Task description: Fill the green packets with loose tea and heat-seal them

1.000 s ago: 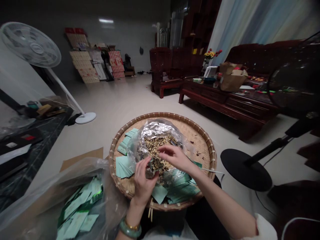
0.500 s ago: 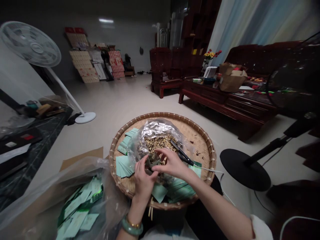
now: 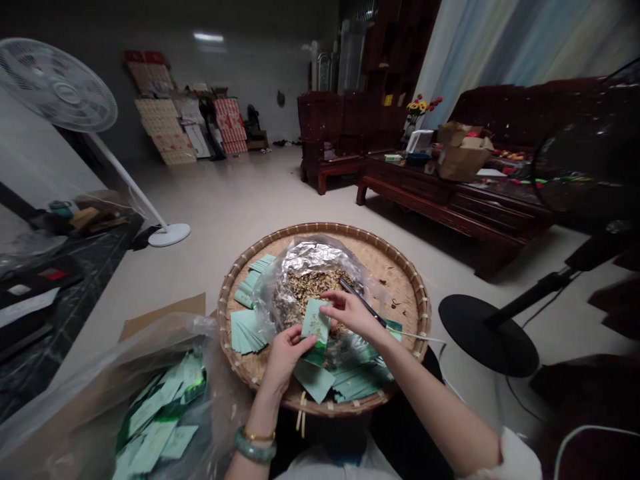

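A pale green packet (image 3: 315,321) stands nearly upright over the near side of a clear plastic bag (image 3: 325,250) of dark and tan dried bits (image 3: 313,285). My left hand (image 3: 285,357) pinches its lower left side between thumb and fingers. The fingers of my right hand (image 3: 353,315) close on its upper right edge. Behind my right hand lies a slim black tool (image 3: 367,305) with a white cord, partly hidden. More green packets are fanned at the left (image 3: 247,331) and heaped at the near right (image 3: 357,380) on a round woven bamboo tray (image 3: 400,267).
A large clear bag of green packets (image 3: 155,420) sits at the lower left. A white standing fan (image 3: 170,233) is at the left, and a black fan base (image 3: 487,333) at the right. Beyond stands a dark wooden table (image 3: 425,187) carrying a paper bag (image 3: 463,153).
The packet has come up into plain view, its flat face showing between my hands. My right hand has shifted slightly right, onto the packet's edge; its fingers were arched apart before.
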Tool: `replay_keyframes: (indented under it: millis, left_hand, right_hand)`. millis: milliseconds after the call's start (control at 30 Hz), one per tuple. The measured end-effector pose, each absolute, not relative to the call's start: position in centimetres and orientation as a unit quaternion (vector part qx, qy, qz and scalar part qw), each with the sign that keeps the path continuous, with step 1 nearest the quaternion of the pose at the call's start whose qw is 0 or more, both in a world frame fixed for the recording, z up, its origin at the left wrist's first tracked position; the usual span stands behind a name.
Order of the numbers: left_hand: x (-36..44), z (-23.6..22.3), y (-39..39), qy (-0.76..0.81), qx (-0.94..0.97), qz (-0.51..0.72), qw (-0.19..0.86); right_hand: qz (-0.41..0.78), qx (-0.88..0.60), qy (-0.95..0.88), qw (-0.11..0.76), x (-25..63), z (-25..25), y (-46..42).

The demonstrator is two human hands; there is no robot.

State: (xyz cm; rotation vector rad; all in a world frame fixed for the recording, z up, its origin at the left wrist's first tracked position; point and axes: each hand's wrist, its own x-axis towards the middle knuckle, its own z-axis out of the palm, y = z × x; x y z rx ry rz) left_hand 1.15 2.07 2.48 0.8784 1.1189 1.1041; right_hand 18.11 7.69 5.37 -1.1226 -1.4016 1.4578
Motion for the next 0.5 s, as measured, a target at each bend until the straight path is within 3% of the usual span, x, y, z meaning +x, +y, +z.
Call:
replay_keyframes:
  millis: [100, 367, 500]
  left_hand:
    - [1.4, 2.2, 2.1, 0.499, 0.37, 0.498, 0.606]
    - [2.2, 2.2, 1.4, 0.561, 0.39, 0.448, 0.577]
    - [1.9, 2.3, 1.4, 0.535, 0.37, 0.456, 0.608]
  right_hand:
    - [0.587, -0.452, -0.553, 0.382, 18.1, 5.1, 7.5]
    - [0.59, -0.437, -0.528, 0.428, 18.1, 5.0, 7.0]
    - [0.577, -0.42, -0.567, 0.411, 19.0, 5.6, 6.8]
